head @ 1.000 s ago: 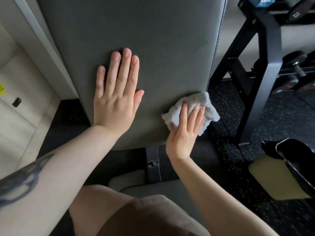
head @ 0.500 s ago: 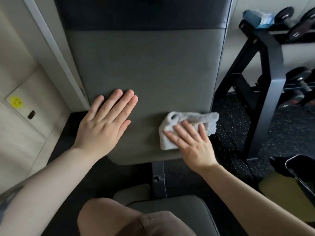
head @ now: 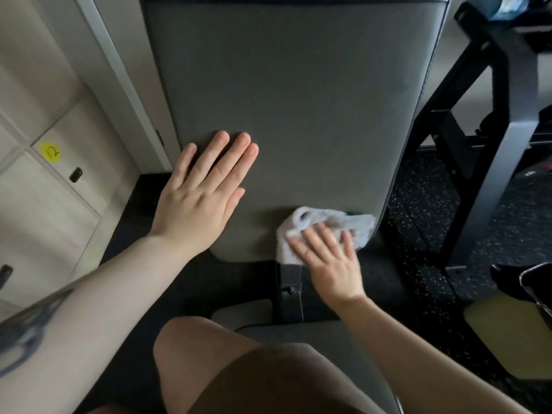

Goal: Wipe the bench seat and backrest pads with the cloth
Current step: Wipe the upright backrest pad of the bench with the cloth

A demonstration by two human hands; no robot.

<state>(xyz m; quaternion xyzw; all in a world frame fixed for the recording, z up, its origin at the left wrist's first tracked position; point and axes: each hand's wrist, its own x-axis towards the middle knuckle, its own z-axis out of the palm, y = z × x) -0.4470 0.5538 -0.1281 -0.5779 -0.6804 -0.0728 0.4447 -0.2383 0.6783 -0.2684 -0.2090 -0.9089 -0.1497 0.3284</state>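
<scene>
The grey backrest pad point(head: 298, 100) fills the middle of the view, tilted up away from me. My left hand point(head: 203, 198) lies flat on its lower left part, fingers together and holding nothing. A crumpled white cloth point(head: 328, 225) sits at the pad's lower right corner, partly hanging over the bottom edge. My right hand point(head: 328, 258) presses on the cloth with fingers spread. The grey seat pad point(head: 313, 333) shows at the bottom, mostly hidden by my knee and arm.
A black dumbbell rack point(head: 493, 138) stands close on the right. Pale lockers point(head: 44, 189) with a yellow sticker line the left wall. The bench's black hinge post point(head: 289, 291) joins the two pads. A dark bin point(head: 537, 291) and a yellowish mat point(head: 513, 339) lie at lower right.
My right hand has slid the cloth down toward the backrest's bottom edge, still at its lower right corner. My left hand stays flat on the lower left of the pad.
</scene>
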